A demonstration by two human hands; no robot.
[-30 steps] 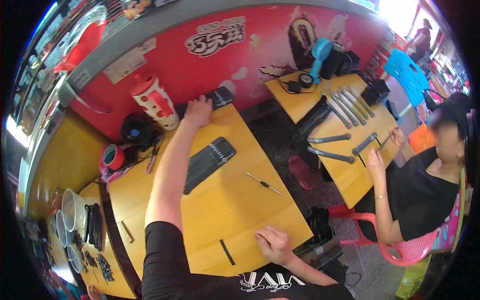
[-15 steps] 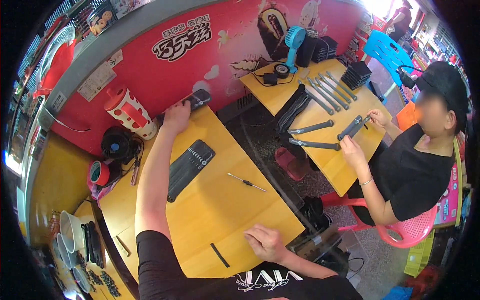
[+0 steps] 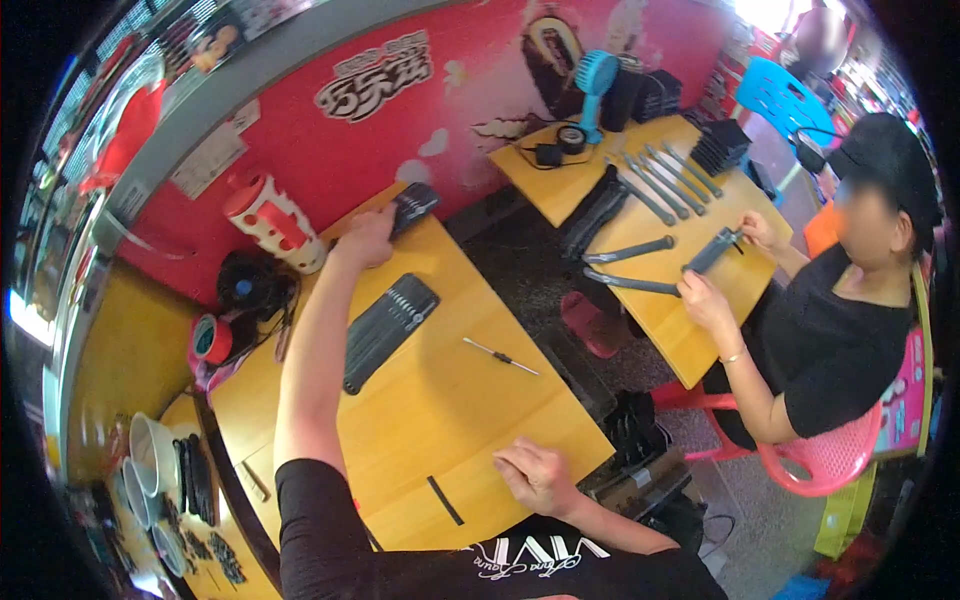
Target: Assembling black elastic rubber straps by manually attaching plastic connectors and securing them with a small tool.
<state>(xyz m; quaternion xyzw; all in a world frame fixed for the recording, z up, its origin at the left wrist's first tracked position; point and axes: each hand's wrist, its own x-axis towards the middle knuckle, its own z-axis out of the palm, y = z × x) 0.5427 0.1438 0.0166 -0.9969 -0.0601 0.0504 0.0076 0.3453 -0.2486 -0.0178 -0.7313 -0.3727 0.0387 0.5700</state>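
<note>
My left arm stretches to the far end of the yellow wooden table [image 3: 400, 420]. There my left hand [image 3: 368, 238] lies across a black tool pouch [image 3: 414, 206], its slightly blurred fingers closed over it. A second black pouch [image 3: 392, 330], with a row of small silver tips along one end, lies flat nearer to me. To its right rests a thin screwdriver [image 3: 500, 355] with a dark middle and a metal shaft. My right hand [image 3: 538, 478] rests at the near right edge, fingers curled in, nothing visible in them. A short black strip [image 3: 446, 500] lies to its left.
A spotted tumbler [image 3: 275, 225], a black fan [image 3: 245, 282] and a tape roll [image 3: 212, 338] stand along the left. White tubs [image 3: 152, 455] sit lower left. At a second table [image 3: 650, 330] on the right, a co-worker [image 3: 845, 290] handles a dark pouch among several grey rolls.
The whole view has shifted slightly to the right. My left hand stays at the far pouch, and my right hand keeps its curled pose at the table edge.
</note>
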